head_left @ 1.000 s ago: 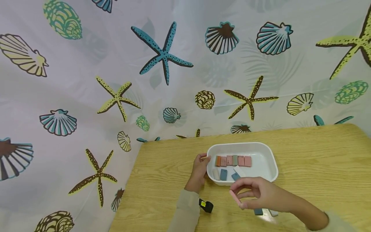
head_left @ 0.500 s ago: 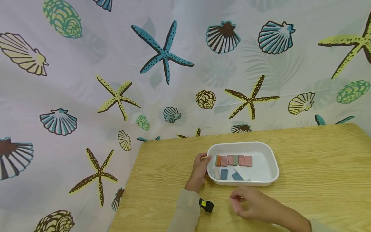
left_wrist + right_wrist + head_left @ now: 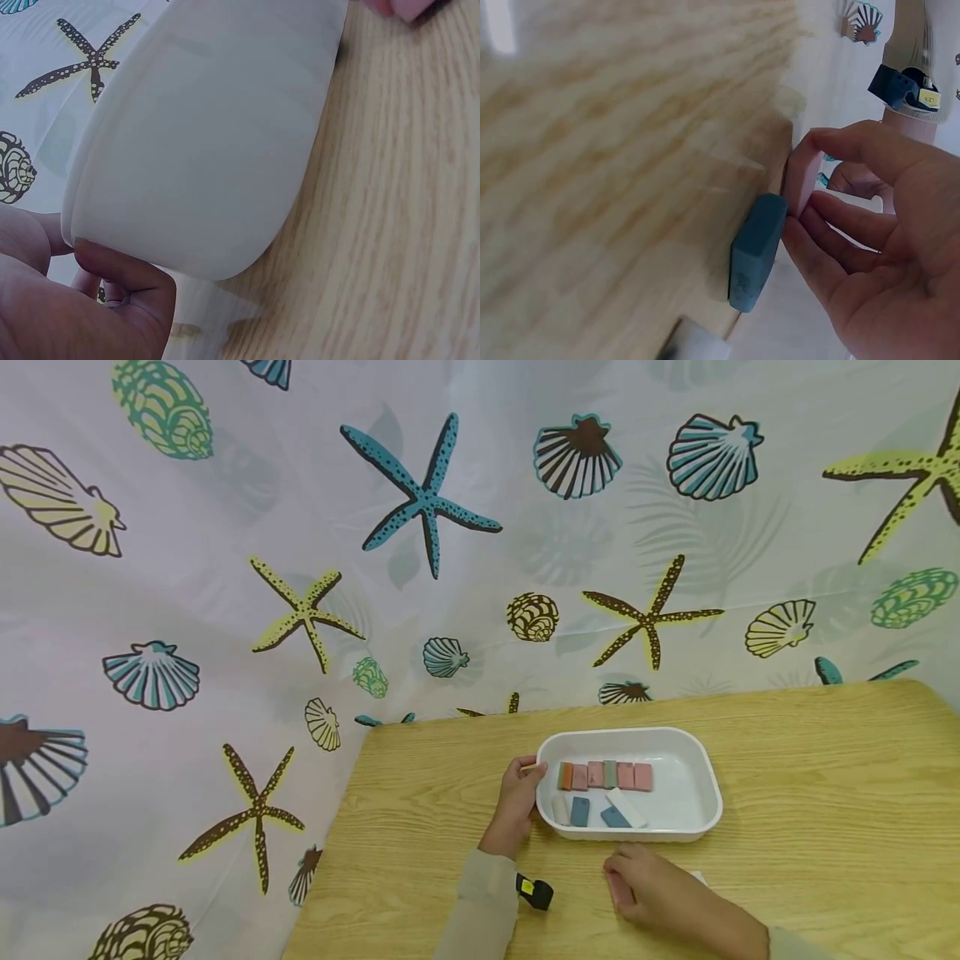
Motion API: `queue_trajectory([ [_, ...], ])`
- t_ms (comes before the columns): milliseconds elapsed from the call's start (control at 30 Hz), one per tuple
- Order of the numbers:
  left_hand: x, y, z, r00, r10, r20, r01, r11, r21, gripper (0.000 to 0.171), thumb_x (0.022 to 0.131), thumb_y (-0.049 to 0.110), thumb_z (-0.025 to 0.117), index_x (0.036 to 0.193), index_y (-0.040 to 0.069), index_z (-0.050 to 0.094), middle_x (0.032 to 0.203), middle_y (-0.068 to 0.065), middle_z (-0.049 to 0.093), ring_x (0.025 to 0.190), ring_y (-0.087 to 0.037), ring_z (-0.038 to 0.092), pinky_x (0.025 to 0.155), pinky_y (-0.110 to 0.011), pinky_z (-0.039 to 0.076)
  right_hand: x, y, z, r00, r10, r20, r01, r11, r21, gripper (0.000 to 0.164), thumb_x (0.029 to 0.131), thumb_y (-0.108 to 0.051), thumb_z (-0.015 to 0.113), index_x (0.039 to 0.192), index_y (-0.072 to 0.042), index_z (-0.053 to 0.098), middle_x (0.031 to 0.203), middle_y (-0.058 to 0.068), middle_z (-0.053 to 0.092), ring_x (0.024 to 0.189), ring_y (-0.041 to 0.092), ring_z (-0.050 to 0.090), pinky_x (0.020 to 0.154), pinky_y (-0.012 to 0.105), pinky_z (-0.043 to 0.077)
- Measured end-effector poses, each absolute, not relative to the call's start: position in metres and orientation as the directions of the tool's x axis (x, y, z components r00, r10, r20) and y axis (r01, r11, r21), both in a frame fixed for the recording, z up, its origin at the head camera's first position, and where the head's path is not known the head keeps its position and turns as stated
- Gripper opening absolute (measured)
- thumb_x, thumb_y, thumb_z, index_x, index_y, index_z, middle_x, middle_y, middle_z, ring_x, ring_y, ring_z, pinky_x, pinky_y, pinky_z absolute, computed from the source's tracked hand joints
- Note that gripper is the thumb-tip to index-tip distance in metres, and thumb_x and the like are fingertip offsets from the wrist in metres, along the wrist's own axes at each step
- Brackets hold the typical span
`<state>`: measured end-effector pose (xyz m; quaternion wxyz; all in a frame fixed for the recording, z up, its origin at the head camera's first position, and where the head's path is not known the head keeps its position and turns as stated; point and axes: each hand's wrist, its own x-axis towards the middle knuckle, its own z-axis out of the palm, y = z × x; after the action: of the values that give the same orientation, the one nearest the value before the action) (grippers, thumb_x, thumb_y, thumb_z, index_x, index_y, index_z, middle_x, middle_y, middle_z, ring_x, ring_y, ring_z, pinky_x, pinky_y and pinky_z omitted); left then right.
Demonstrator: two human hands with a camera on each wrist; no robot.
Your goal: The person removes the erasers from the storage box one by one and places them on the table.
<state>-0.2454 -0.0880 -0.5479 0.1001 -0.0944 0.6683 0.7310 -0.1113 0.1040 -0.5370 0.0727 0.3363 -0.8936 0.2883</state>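
My left hand [image 3: 516, 799] grips the left end of a white plastic tray [image 3: 681, 770]; in the left wrist view its thumb and curled fingers [image 3: 124, 268] pinch the rim. In front of the tray, my right hand [image 3: 660, 891] pinches a pink eraser [image 3: 802, 176] between thumb and fingertips. That eraser stands low at the wooden tabletop, close beside a blue eraser [image 3: 756, 255]. A white eraser [image 3: 696, 343] lies a little further along; the head view has the blue one hidden behind my right hand.
Inside the tray, a row of pink erasers [image 3: 626, 776], with orange and green ones among them, lies along the middle. Blue erasers [image 3: 580, 811] and white erasers [image 3: 627, 807] lie nearer the front wall. A shell-patterned cloth [image 3: 450, 610] hangs behind the table [image 3: 817, 793].
My right hand has moved down and towards me from the tray's front edge, lowering the pink eraser to the tabletop. The left hand keeps its place on the tray.
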Motion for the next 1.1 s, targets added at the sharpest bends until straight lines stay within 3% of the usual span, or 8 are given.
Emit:
queue_trajectory([
  [467, -0.246, -0.086, -0.545, -0.960, 0.018, -0.281, -0.281, -0.116, 0.953, 0.028, 0.091, 0.022, 0.062, 0.115, 0.009, 0.055, 0.108, -0.017, 0.058, 0.095, -0.028, 0.061, 0.075, -0.038, 0.052, -0.109, 0.100, -0.540, -0.768, -0.559, 0.314, -0.641, 0.659, -0.394, 0.013, 0.077, -0.004, 0.066, 0.089, -0.007, 0.065, 0.085, -0.006, 0.049, 0.077, 0.009, 0.041, 0.063, 0.022, 0.042],
  [700, -0.244, -0.087, -0.545, -0.960, 0.028, -0.279, -0.281, -0.107, 0.954, 0.029, 0.092, 0.021, 0.060, 0.116, 0.008, 0.053, 0.109, -0.018, 0.057, 0.097, -0.030, 0.061, 0.076, -0.039, 0.052, -0.105, 0.100, -0.520, -0.766, -0.553, 0.328, -0.642, 0.637, -0.427, 0.021, 0.077, -0.007, 0.070, 0.097, -0.006, 0.065, 0.096, 0.000, 0.058, 0.083, 0.010, 0.050, 0.070, 0.025, 0.048],
  [900, -0.246, -0.087, -0.544, -0.956, 0.028, -0.291, -0.292, -0.106, 0.950, 0.029, 0.091, 0.023, 0.061, 0.116, 0.010, 0.054, 0.109, -0.016, 0.057, 0.096, -0.028, 0.061, 0.076, -0.039, 0.052, -0.123, 0.109, -0.484, -0.854, -0.449, 0.264, -0.517, 0.667, -0.537, 0.019, 0.080, -0.012, 0.070, 0.099, -0.011, 0.065, 0.097, -0.004, 0.061, 0.087, 0.013, 0.057, 0.074, 0.030, 0.049],
  [1100, -0.245, -0.088, -0.543, -0.957, 0.030, -0.288, -0.289, -0.102, 0.952, 0.029, 0.091, 0.022, 0.060, 0.116, 0.010, 0.053, 0.110, -0.016, 0.057, 0.097, -0.029, 0.061, 0.075, -0.039, 0.052, -0.157, 0.128, -0.472, -0.930, -0.323, 0.176, -0.361, 0.704, -0.612, 0.019, 0.079, -0.003, 0.070, 0.096, -0.002, 0.063, 0.088, 0.004, 0.062, 0.079, 0.020, 0.057, 0.069, 0.034, 0.048],
])
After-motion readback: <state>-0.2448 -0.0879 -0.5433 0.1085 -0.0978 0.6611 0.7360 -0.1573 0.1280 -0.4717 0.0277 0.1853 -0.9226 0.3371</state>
